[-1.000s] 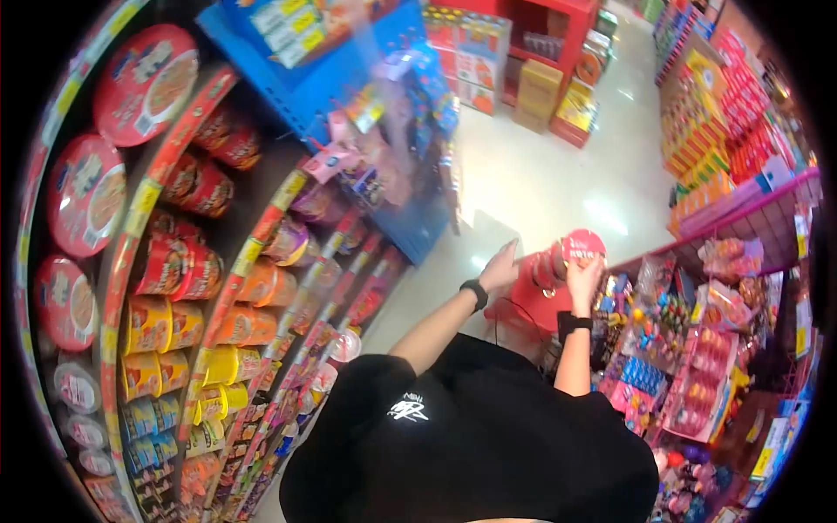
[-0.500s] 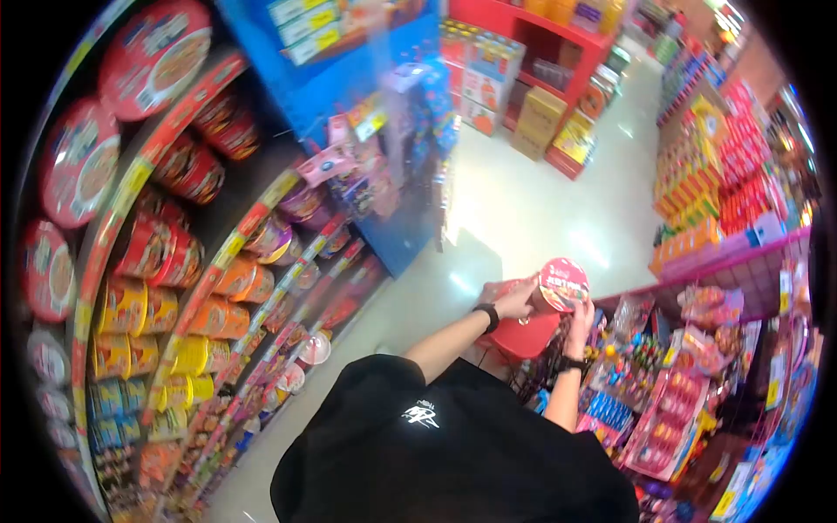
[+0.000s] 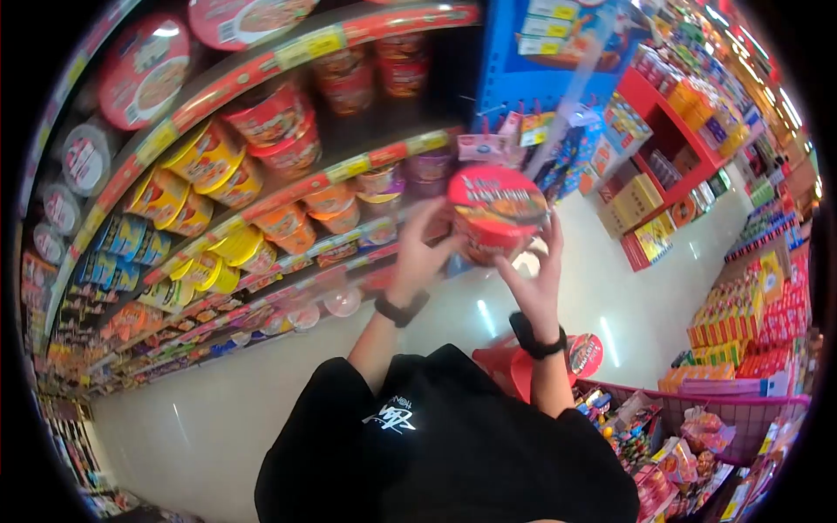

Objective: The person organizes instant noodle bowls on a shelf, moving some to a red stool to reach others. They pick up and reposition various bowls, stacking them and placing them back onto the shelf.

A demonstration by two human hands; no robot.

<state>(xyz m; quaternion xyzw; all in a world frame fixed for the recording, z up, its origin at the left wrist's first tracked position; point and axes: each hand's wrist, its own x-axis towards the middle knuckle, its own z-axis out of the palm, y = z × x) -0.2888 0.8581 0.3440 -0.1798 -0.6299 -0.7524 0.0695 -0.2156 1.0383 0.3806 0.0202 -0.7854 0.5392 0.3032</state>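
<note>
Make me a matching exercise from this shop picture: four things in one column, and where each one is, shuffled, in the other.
Things:
1. Red cup
2. Yellow tubs
3. White logo
4. Black wristbands

Places:
A. On the front of the black shirt
B. On the shelves
C. Around the wrists
D. Between the left hand and the right hand

Right pairs: 1-D, 2-B, 3-A, 4-C

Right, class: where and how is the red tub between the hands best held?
Grip the red tub by its round side wall, just under the lid, from left and right: it seems to narrow downward, so the wider top should resist slipping.
</note>
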